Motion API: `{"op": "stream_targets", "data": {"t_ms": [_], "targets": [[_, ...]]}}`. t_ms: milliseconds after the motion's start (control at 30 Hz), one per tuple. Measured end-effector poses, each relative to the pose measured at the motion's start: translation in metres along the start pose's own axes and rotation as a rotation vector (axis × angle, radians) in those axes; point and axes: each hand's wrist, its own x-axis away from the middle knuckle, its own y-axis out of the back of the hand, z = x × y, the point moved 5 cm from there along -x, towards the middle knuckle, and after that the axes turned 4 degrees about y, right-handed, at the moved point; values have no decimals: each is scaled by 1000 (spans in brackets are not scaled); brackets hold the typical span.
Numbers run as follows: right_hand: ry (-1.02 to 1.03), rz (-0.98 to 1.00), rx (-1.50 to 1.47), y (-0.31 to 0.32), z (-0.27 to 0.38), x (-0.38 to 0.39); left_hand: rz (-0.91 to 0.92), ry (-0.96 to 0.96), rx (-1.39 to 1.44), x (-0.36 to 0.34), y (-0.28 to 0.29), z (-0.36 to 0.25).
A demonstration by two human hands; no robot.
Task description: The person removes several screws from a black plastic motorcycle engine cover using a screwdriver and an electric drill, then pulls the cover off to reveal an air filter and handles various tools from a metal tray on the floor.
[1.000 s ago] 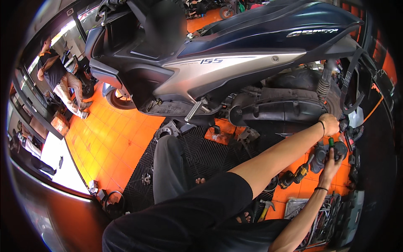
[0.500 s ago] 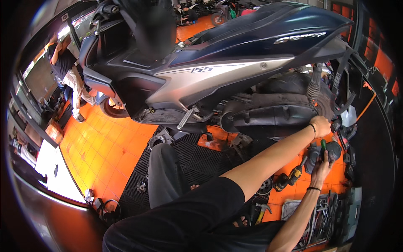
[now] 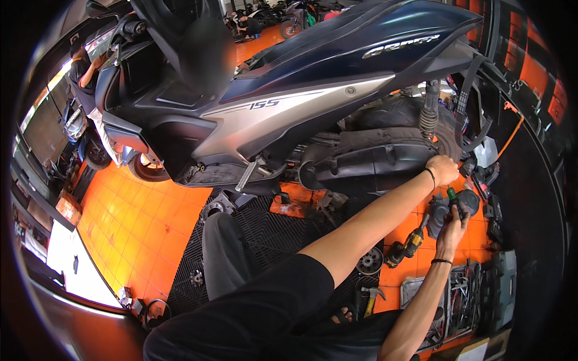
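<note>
A dark blue and silver scooter (image 3: pixel 301 111) stands before me. My left hand (image 3: pixel 442 170) is closed at the back end of its long black engine-side cover (image 3: pixel 373 167), below the rear shock absorber (image 3: pixel 429 108). Whatever those fingers grip is hidden. Lower and to the right, my right hand (image 3: pixel 453 225) is closed round a small green-handled tool (image 3: pixel 451 193), its green end pointing up. Just behind that hand lies a dark round part (image 3: pixel 468 203) on the orange floor. The tool's far end cannot be seen.
A yellow and black power drill (image 3: pixel 406 248), a hammer (image 3: pixel 371 299) and a tray of tools (image 3: pixel 460 301) lie by my right forearm. A round metal part (image 3: pixel 369 261) rests on the black mat (image 3: pixel 259 240). Another person (image 3: pixel 90 90) stands at the far left.
The whole view has shifted, so the scooter sits farther left in it. Both hands keep nearly the same grip and place beside the scooter. The standing person's arms are lower.
</note>
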Motion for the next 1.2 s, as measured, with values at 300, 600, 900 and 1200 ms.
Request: {"op": "stream_targets", "data": {"t_ms": [300, 600, 900, 1200], "targets": [[-263, -8, -115, -19, 10, 17, 48, -5, -60, 5, -1, 2], [-471, 142, -185, -23, 10, 17, 41, 32, -13, 14, 2, 8], [-231, -50, -10, -35, 26, 28, 5, 45, -18, 15, -3, 10], [-22, -46, 17, -13, 18, 10, -30, 35, 35, 5, 2, 2]]}}
